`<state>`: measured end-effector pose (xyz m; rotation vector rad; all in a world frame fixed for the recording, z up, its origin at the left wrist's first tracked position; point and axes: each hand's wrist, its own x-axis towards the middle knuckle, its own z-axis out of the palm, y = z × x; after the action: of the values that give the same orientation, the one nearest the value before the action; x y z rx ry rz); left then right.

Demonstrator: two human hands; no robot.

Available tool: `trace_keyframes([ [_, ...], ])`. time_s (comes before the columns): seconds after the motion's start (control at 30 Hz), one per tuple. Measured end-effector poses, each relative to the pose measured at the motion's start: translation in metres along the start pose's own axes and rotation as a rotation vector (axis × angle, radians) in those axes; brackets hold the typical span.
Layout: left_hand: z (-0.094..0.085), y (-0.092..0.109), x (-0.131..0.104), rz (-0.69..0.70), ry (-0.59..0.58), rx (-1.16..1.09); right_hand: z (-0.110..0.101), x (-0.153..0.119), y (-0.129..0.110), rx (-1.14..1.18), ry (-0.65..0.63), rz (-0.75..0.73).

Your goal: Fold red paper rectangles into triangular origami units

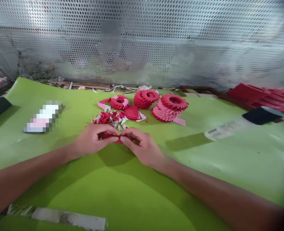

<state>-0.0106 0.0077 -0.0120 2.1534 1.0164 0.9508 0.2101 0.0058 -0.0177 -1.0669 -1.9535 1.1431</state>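
Note:
Between both hands, just above the green table surface (137,189), is a small folded piece of red paper (111,136). My left hand (93,136) pinches its left part between thumb and fingers. From the other side, my right hand (142,144) pinches it with thumb and forefinger, the tips nearly meeting in the middle. Fingers hide much of the paper. Just beyond lie a heap of small red and white folded paper pieces (107,118) and a stack of red paper squares (132,112).
Behind stand round red paper rings with pointed edges: a small one (119,102), a thicker one (145,98) and a red-and-pink stack (169,107). A phone (44,117) lies left, a clear dark-capped bottle (233,126) right. Perforated metal sheeting (142,41) closes the back.

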Motion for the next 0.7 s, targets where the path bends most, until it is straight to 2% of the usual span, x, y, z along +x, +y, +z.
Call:
trace_keyframes([
  [0.4, 0.0004, 0.0017, -0.0009, -0.047, -0.022, -0.028, 0.0, 0.0017, 0.0091, 0.023, 0.019, 0.002],
  [0.7, -0.0005, 0.0064, -0.0001, -0.156, -0.021, -0.103, -0.0013, 0.0022, 0.006, -0.032, 0.034, -0.03],
])
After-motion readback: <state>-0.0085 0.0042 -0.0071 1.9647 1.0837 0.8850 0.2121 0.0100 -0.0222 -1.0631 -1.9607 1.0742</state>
